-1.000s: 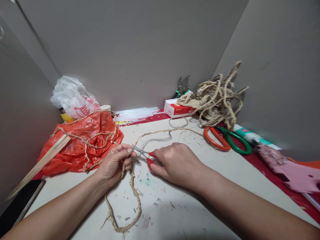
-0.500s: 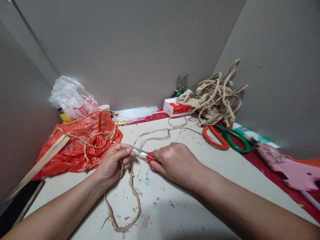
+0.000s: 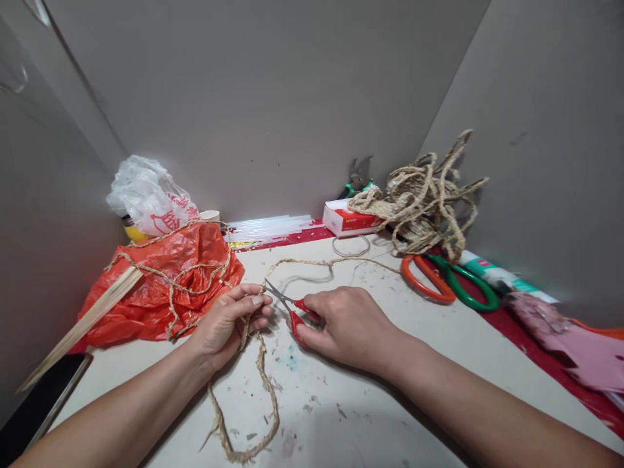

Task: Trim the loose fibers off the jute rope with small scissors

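My left hand pinches a braided straw rope that loops down over the pale table and also runs back toward the right. My right hand grips small red-handled scissors. Their thin metal blades stand apart, and the tips point at the rope just beside my left fingertips.
A red plastic bag with rope over it and a white bag lie at the back left. A rope tangle, a red-white box, large orange-green scissors, clear glue sticks and a wire ring lie behind.
The scissor blades, closed half a second ago, have spread apart at the rope. Both hands stay in nearly the same place; the view shifted slightly.
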`<state>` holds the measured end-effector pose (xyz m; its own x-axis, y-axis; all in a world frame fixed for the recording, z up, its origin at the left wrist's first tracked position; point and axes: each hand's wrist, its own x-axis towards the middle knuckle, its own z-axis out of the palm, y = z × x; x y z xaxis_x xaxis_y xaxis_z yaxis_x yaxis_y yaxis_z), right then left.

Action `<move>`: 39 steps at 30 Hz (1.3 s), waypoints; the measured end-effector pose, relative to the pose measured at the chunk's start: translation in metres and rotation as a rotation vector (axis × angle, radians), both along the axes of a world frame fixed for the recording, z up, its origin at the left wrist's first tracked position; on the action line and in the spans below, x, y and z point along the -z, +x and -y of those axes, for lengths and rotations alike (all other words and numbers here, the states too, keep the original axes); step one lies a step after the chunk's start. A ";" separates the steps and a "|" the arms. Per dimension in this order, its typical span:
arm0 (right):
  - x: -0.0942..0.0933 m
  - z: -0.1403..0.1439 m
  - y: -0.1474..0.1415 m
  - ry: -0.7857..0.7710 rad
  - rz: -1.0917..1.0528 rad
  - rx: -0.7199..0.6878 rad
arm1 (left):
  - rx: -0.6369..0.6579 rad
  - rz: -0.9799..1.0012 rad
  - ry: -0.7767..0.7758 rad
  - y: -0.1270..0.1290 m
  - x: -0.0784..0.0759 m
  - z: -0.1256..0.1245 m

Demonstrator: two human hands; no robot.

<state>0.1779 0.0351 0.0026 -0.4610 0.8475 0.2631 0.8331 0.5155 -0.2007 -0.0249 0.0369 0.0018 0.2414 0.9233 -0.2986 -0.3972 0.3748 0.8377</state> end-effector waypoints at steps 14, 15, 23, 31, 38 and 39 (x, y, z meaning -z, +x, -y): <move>-0.008 0.004 -0.002 0.014 0.117 -0.021 | -0.035 -0.084 0.081 0.003 0.004 0.001; -0.008 0.004 -0.001 0.011 0.124 -0.025 | -0.036 -0.082 0.074 0.003 0.003 0.001; -0.008 0.003 0.002 0.002 0.138 -0.069 | -0.010 -0.077 0.033 0.002 0.001 0.001; -0.006 -0.001 0.002 -0.017 0.161 -0.067 | 0.032 -0.064 0.050 0.001 0.003 0.000; -0.005 -0.003 0.003 -0.020 0.139 -0.076 | 0.082 0.003 0.043 0.001 0.000 -0.001; -0.005 -0.003 0.003 -0.023 0.141 -0.075 | 0.078 0.002 0.042 0.001 0.000 -0.001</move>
